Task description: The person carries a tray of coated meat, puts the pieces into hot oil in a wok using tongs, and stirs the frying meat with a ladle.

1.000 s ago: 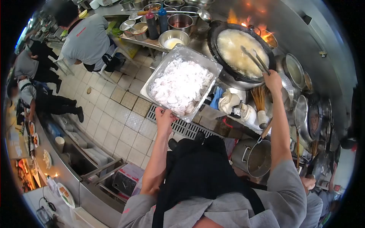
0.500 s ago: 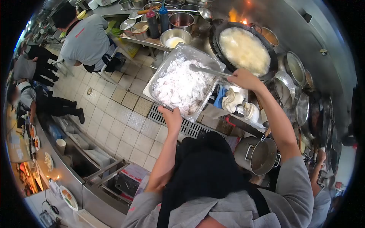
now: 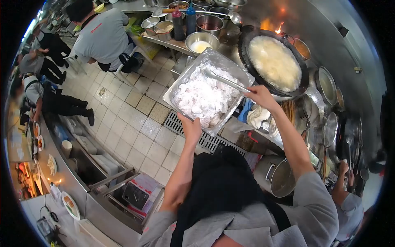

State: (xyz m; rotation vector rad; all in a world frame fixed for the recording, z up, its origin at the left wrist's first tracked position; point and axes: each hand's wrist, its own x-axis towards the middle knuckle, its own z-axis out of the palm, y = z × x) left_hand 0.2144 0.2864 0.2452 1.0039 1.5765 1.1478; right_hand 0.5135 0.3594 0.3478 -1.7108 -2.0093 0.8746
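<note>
A deep metal tray (image 3: pixel 183 76) of white, flour-coated pieces (image 3: pixel 207 94) is tilted in front of me. My left hand (image 3: pixel 191 128) grips its near rim, thumb on top and the other fingers mostly hidden underneath. In my right hand (image 3: pixel 262 97), closed at the tray's right side, are metal tongs (image 3: pixel 228 81). Their far end lies in the white pieces near the tray's far left side. Just beyond the tray on the right, a large black wok (image 3: pixel 303 78) holds pale, foaming oil (image 3: pixel 275 64).
Flames (image 3: pixel 279 28) rise behind the wok. A bowl of white liquid (image 3: pixel 200 43) and squeeze bottles (image 3: pixel 190 19) stand beyond the tray. Crumpled cloths (image 3: pixel 257 116) lie at right, above a big pot (image 3: pixel 283 177). A seated co-worker (image 3: pixel 105 35) is at far left; another person's hand (image 3: pixel 343 166) shows at right.
The view has shifted, so most things sit further right and lower. Relative to the tray, my right hand and the tongs have moved left, with the tongs further across the white pieces.
</note>
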